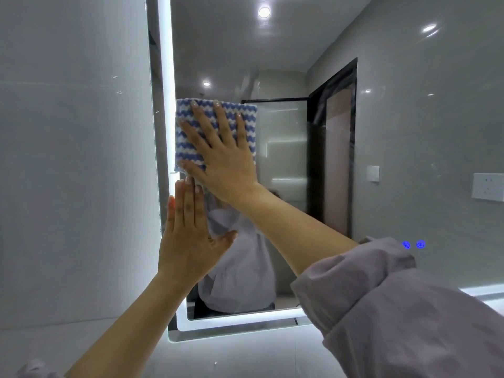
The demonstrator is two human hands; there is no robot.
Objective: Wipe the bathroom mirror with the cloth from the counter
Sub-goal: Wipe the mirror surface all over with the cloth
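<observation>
- Cloth, a square of blue-and-white wavy-striped fleece, lay flat against the upper left part of the wide rectangular wall mirror.
- Its left edge sat just beside the glowing white band that ran down the mirror's left side and along its bottom.
- 2 small blue lit icons glowed on the glass low at the right, but they were too blurred to read.
- Right hand pressed the cloth to the glass with a flat palm. Its 4 fingers were straight and fanned apart, and the thumb stretched out near the cloth's lower edge.
- Left hand lay flat on the bare glass just beneath the cloth. Its fingers were straight and held together, the thumb was splayed to the right, and it held nothing.
- Pale mauve fabric sleeve was bunched up above the right forearm.
- Glossy grey wall tile stood left of the mirror.
- Reflected in the glass were a dark-framed doorway, a white switch plate and round ceiling lights.
</observation>
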